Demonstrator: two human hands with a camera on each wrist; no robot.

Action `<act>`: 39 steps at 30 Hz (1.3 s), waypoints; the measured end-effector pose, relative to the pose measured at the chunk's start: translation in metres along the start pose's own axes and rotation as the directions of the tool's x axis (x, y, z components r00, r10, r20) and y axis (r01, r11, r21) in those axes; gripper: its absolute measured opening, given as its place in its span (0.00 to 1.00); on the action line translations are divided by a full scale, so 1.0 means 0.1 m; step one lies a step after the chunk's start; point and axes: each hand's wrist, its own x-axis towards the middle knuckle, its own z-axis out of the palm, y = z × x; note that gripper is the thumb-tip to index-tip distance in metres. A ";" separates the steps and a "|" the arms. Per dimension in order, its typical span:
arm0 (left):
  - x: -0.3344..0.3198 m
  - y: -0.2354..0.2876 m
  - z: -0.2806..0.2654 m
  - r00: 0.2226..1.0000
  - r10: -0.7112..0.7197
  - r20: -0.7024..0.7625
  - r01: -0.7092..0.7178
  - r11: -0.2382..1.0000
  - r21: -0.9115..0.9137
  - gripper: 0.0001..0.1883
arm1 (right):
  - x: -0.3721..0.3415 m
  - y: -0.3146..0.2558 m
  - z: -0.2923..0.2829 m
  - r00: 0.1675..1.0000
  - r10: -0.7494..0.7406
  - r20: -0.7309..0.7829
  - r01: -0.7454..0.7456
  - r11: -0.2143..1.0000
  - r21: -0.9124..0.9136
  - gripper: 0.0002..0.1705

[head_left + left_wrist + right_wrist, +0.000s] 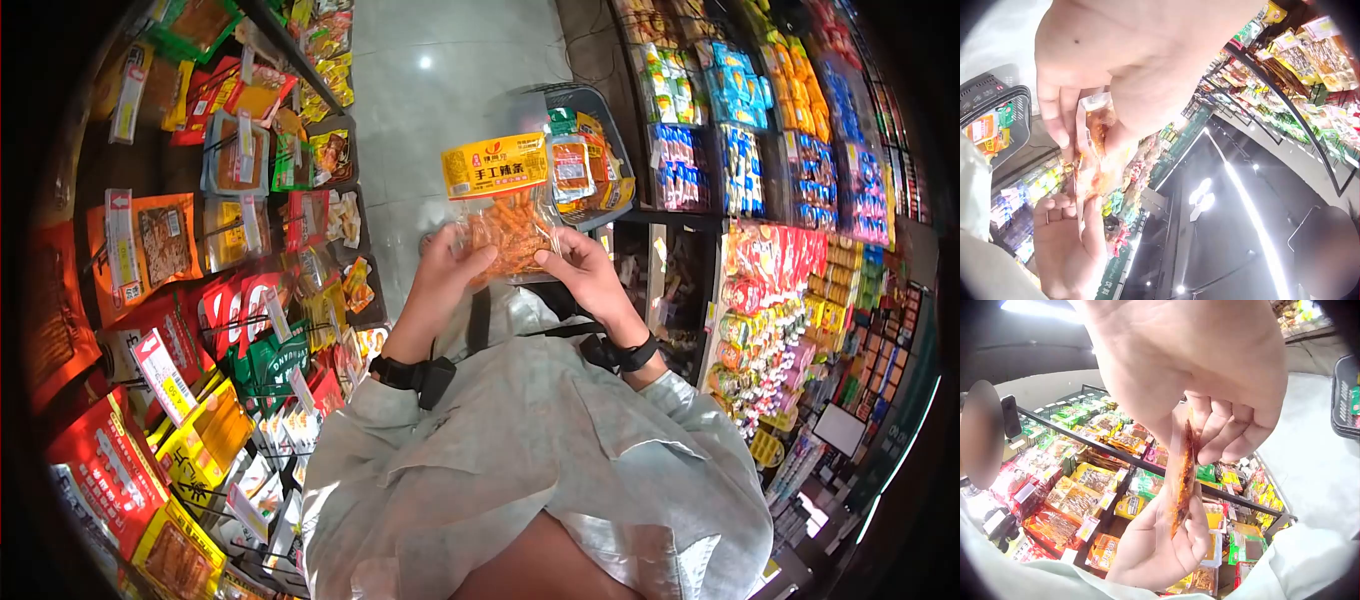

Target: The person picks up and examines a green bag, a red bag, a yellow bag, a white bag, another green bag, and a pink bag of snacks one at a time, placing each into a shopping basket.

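A clear packet of orange-red snack strips (515, 228) is pinched between curled fingers and thumbs at its sides by the left hand (446, 268) and right hand (585, 275), apparently so its yellow header (496, 166) can be read.

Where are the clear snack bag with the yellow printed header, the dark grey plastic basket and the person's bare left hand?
Clear snack bag (512, 215): head view, on the orange-red strips behind the film.
Dark grey basket (1019, 132): left wrist view, on its bare wall.
Left hand (450, 272): head view, near the thumb's base.
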 end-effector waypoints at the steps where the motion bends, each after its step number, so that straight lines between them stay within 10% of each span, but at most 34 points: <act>1: 0.00 -0.02 0.04 1.000 -0.004 0.007 0.004 1.000 0.012 0.20 | -0.05 0.02 -0.03 1.000 0.002 -0.027 -0.001 1.000 0.016 0.15; 24: -0.48 -1.55 2.24 0.986 -0.118 -0.116 0.128 0.988 0.086 0.24 | -1.80 0.68 -1.95 0.994 -0.073 -0.085 0.089 0.975 0.204 0.19; 39: -0.79 -1.49 2.28 1.000 -0.023 0.006 0.021 0.968 0.248 0.18 | -2.24 0.92 -1.76 0.967 -0.058 -0.247 0.136 0.940 0.313 0.09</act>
